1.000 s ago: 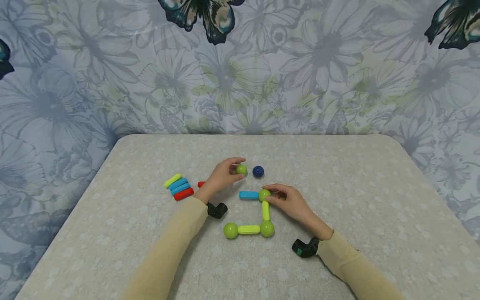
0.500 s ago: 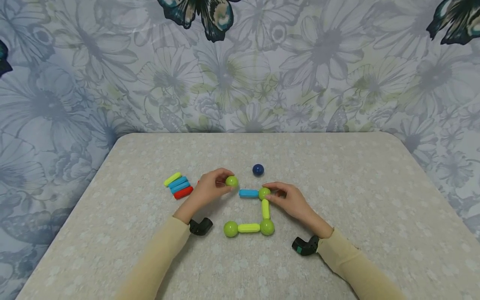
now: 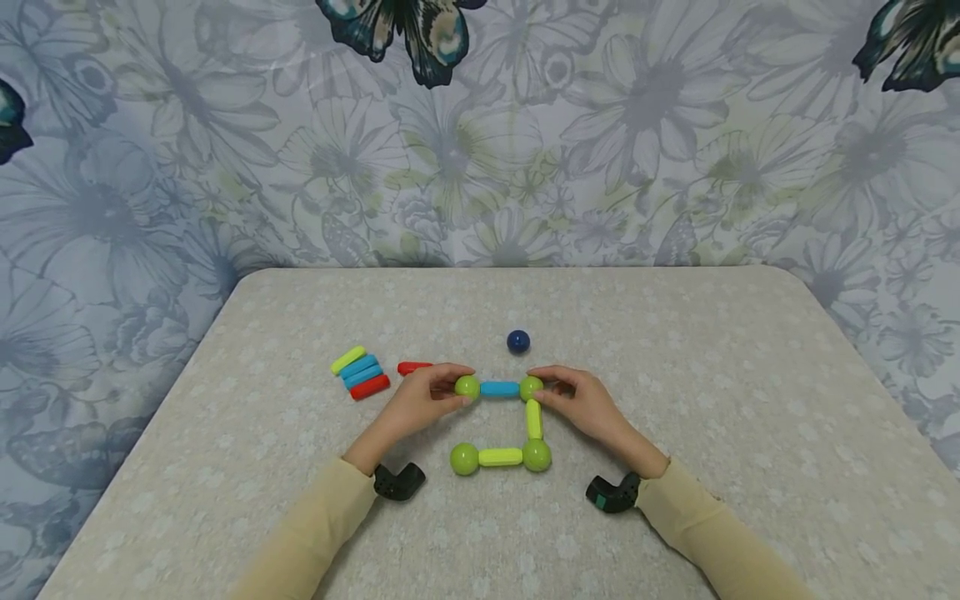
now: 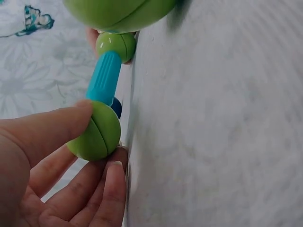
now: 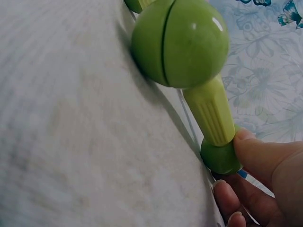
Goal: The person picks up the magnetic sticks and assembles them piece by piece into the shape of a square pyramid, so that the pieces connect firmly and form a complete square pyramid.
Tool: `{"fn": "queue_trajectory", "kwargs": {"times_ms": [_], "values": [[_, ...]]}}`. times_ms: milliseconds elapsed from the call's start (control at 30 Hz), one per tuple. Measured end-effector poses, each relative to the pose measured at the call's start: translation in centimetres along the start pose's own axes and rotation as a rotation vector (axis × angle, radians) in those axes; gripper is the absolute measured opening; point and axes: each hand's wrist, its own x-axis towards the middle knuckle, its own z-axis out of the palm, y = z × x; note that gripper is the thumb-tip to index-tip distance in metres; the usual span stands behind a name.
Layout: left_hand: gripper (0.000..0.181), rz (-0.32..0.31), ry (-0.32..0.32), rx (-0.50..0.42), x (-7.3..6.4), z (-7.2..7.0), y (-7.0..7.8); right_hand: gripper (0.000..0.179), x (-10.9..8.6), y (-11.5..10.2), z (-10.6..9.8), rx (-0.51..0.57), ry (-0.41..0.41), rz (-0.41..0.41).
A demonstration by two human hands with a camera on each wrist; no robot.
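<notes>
My left hand [image 3: 420, 404] pinches a green ball [image 4: 100, 132] between thumb and fingers, touching the left end of a blue rod [image 3: 499, 389]. At that rod's right end, my right hand [image 3: 581, 400] grips another green ball [image 5: 220, 156]. From it a yellow-green rod [image 3: 534, 420] runs toward the near side to a corner green ball [image 3: 536, 455]. A second yellow-green rod [image 3: 501, 457] leads left from the corner to a green ball [image 3: 464, 459]. Together the pieces form a shape with its left side unjoined, lying on the table.
A dark blue ball [image 3: 518, 342] lies behind the joined pieces. A loose red rod [image 3: 413, 367] is just beyond my left hand. Farther left sits a row of rods: yellow-green [image 3: 348, 360], blue [image 3: 362, 371] and red [image 3: 370, 387]. A patterned cloth [image 3: 480, 167] hangs behind the table [image 3: 675, 333].
My left hand has brought its green ball from beside the dark blue ball, left and nearer, to the blue rod's left end. The right hand has stayed in place on its ball.
</notes>
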Motion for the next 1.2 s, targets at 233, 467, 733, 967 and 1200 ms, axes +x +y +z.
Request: {"fn": "queue_trajectory", "kwargs": {"times_ms": [233,467,733,967,1200], "values": [[0.038,-0.023,0.012,-0.016,-0.08,0.27,-0.01,0.032,-0.07,-0.08,-0.01,-0.003,-0.002,-0.001],[0.039,-0.017,0.012,-0.035,-0.17,0.3,0.13,0.032,-0.12,-0.14,-0.03,-0.001,-0.001,-0.003],[0.038,-0.019,0.032,-0.022,-0.27,0.23,0.16,0.031,-0.04,-0.35,-0.04,-0.007,0.005,-0.006],[0.036,-0.019,0.035,-0.041,-0.23,0.21,-0.03,0.031,-0.02,-0.32,-0.04,-0.021,0.004,-0.006],[0.037,-0.026,0.037,-0.047,-0.4,-0.56,-0.18,0.032,0.02,-0.4,-0.01,-0.031,0.003,0.003]]}}
